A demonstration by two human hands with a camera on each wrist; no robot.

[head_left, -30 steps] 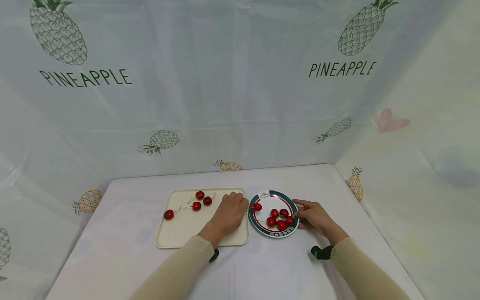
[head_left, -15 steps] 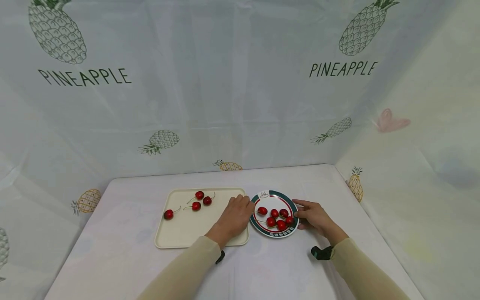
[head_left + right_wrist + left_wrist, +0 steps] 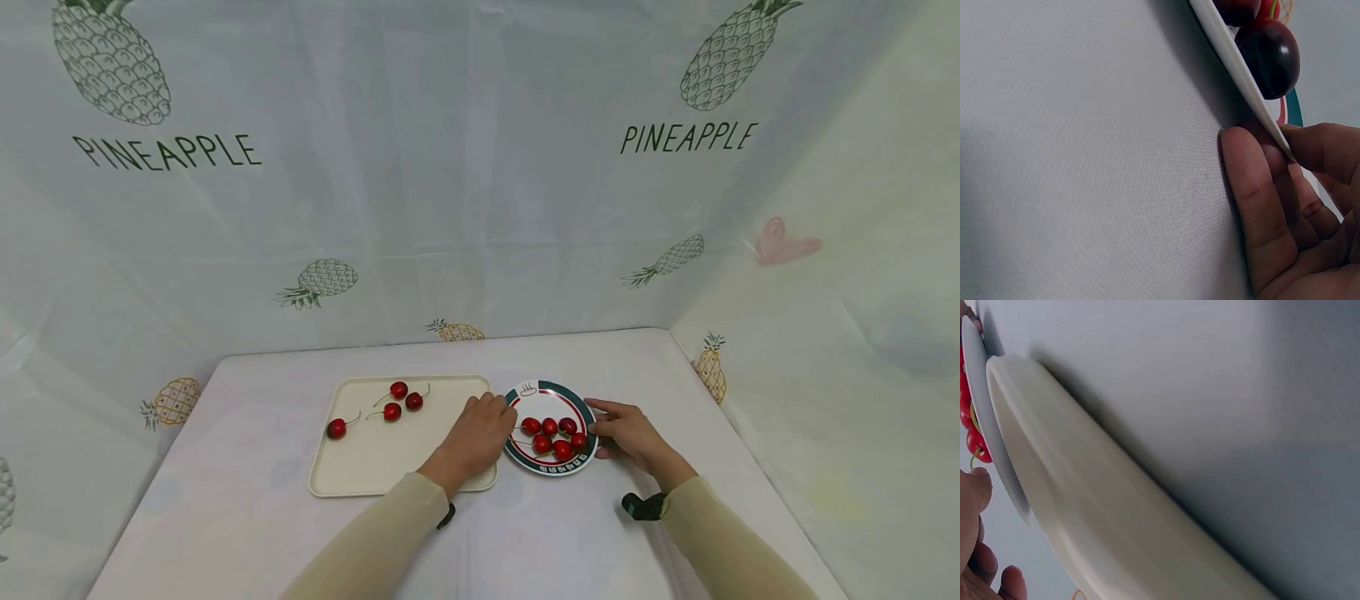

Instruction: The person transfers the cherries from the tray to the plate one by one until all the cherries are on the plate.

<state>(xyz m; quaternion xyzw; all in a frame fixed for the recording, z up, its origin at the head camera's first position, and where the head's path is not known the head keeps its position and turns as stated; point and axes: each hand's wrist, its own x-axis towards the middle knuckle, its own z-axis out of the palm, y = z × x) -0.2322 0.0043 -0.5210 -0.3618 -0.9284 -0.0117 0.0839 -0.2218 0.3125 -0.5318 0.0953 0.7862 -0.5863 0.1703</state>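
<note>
Pinching a cherry (image 3: 531, 427) by its stem in the left hand (image 3: 476, 429), lower centre, within the plate (image 3: 557, 388), likely sparing its flesh. Clamping the right rim with the right hand (image 3: 628, 431), presumably against sliding.

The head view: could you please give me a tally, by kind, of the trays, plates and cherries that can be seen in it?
1 tray
1 plate
10 visible cherries: 4 in the tray, 6 on or just over the plate
Total: 12
</note>
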